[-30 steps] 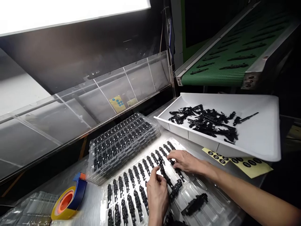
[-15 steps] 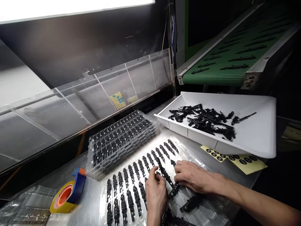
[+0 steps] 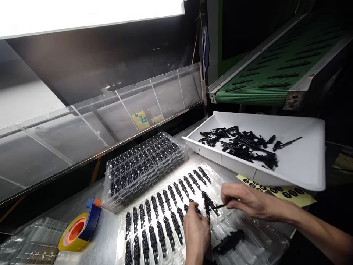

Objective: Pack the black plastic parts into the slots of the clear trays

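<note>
A clear plastic tray [image 3: 165, 191] lies on the metal table, its slots partly filled with rows of slim black plastic parts [image 3: 160, 201]. My left hand [image 3: 196, 232] is over the tray's middle, its fingers curled at a black part whose end shows beside the fingertips. To its right, my right hand [image 3: 245, 200] pinches the thin end of another black plastic part [image 3: 217, 207], which slants against an upright-lying part [image 3: 206, 202] in the tray. Nearer to me, a larger dark piece [image 3: 228, 241] rests across unfilled slots. My left palm hides part of the tray.
A white bin [image 3: 300, 158] of loose black parts stands behind right, below a green conveyor [image 3: 253, 92] carrying more. Stacked filled trays [image 3: 146, 165] stand behind. A tape dispenser [image 3: 79, 228] is at left, and yellow sticker sheets [image 3: 298, 197] lie by the bin.
My right hand has moved right, away from my left, drawing the thin part's end with it. My left hand has shifted slightly right. The view has tilted a little upward.
</note>
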The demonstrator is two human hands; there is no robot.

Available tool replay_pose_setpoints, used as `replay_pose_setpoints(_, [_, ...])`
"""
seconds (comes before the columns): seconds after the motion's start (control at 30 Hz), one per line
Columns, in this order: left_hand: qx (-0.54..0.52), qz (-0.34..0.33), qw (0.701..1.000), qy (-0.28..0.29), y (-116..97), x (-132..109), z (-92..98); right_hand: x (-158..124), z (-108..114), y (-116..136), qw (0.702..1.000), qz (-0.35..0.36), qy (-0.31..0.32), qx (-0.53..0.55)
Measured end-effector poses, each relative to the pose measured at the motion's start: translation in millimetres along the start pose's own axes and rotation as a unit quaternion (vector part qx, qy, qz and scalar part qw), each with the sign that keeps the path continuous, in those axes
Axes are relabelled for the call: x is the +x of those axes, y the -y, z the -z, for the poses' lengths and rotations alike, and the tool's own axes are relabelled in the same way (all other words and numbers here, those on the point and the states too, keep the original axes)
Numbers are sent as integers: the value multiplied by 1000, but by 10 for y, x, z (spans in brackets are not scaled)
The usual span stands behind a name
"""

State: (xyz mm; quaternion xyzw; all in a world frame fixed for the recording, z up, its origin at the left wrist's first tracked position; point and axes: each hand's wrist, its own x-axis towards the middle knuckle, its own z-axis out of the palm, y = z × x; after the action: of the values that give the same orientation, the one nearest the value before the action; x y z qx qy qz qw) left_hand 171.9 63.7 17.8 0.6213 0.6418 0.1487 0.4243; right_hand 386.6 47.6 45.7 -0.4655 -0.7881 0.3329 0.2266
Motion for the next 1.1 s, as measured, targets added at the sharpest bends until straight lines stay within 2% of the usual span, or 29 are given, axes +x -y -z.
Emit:
replay_pose_setpoints(0.1, [36,2,999,-27,-53,-45,5,-73,256,46,999,-27,-23,3])
replay_pose_setpoints(0.17, [73,3,996,-52,-81,-75,24,-72,352,57,999,-36,-39,9])
replay_pose_setpoints(0.33, [182,23,982,-52,-161,-49,-8,24,405,23,999,-17,-48,-16])
replay_pose_setpoints(0.5, [250,8,968,-39,-234,72,-127,211,397,-21,999,-15,-31,-21])
replay_pose_setpoints(0.67, [301,-14,953,-34,-232,160,-153,513,299,-207,998,-44,38,-18])
replay_pose_setpoints(0.73, [314,-28,948,-42,-213,169,-140,593,210,-311,998,-43,44,-25])
replay_pose_setpoints(0.93, [351,-130,924,-80,-131,211,-140,499,-156,-525,994,-37,-33,-96])
replay_pose_setpoints(1.1, [335,-130,928,-92,-163,292,-109,474,-239,-535,990,-4,-50,-129])
